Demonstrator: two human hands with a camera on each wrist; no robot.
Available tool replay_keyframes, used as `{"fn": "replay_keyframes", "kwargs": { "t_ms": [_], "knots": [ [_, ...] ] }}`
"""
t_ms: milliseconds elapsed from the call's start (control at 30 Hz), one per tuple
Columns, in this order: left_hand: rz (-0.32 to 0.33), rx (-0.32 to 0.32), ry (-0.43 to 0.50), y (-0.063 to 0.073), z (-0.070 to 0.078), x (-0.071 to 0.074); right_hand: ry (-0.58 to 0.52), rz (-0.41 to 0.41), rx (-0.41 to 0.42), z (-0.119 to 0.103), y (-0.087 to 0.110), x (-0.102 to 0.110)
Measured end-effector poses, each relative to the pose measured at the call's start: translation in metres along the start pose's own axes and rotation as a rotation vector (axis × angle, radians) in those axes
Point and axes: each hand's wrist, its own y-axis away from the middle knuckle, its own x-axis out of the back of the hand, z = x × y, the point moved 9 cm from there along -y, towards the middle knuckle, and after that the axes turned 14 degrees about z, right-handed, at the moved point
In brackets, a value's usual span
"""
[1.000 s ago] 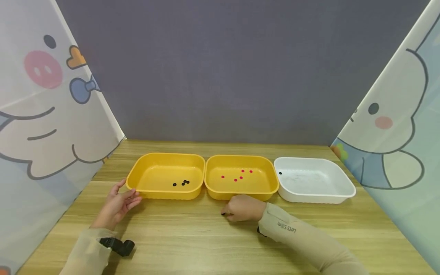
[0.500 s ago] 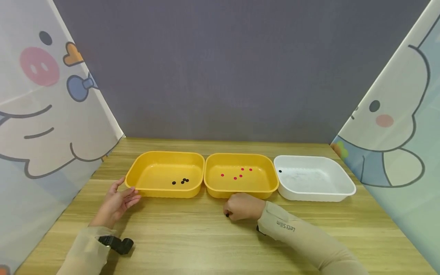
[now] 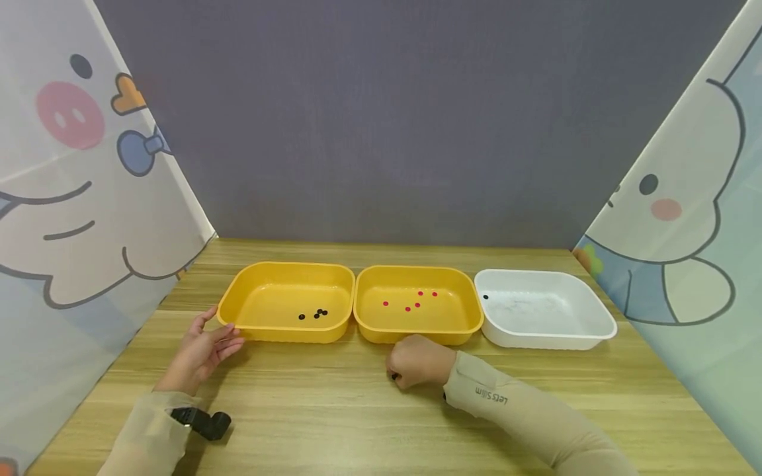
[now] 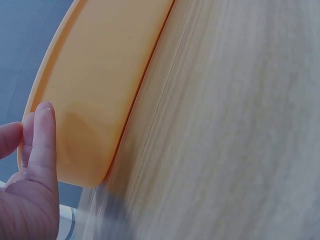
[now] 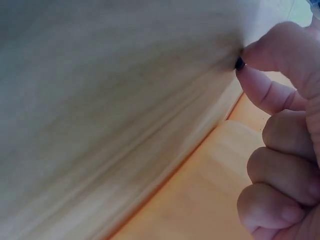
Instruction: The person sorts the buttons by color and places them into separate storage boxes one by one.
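My right hand is just in front of the middle yellow tray. Thumb and index finger pinch a small black disc close to the tabletop, the other fingers curled into the palm. At the left yellow tray, my left hand touches the near left corner with extended fingers. Several black discs lie in that left tray. Several red discs are spread over the floor of the middle one. A single black disc sits near the left wall of the white tray.
The three trays stand in a row on a wood-grain table. A dark grey panel rises behind them. Cartoon-printed cloth walls flank the table, one on the left and one on the right.
My right hand has shifted slightly right and curled tighter around the black disc. The left hand stays at the tray corner. The whole head view has shifted a little.
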Motion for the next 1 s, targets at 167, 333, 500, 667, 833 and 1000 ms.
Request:
{"fn": "replay_keyframes", "kwargs": {
  "t_ms": [167, 333, 500, 667, 833, 1000],
  "knots": [
    [0.008, 0.004, -0.016, -0.001, -0.001, 0.000, 0.042, -0.017, 0.052, -0.009, 0.001, 0.001],
    [0.007, 0.003, -0.011, 0.000, -0.002, 0.001, -0.049, 0.001, 0.053, -0.008, 0.003, 0.005],
    [0.005, -0.006, -0.012, 0.000, -0.001, 0.001, -0.094, 0.048, 0.031, 0.000, 0.003, 0.019],
    [-0.009, -0.007, 0.000, -0.001, -0.001, 0.000, -0.073, 0.079, 0.027, 0.006, 0.005, 0.031],
    [-0.017, -0.009, -0.009, -0.003, -0.001, 0.000, -0.074, 0.128, -0.003, 0.014, 0.011, 0.041],
    [-0.008, -0.005, -0.041, -0.004, -0.003, 0.003, -0.071, 0.152, -0.053, 0.026, 0.020, 0.052]
  ]
}}
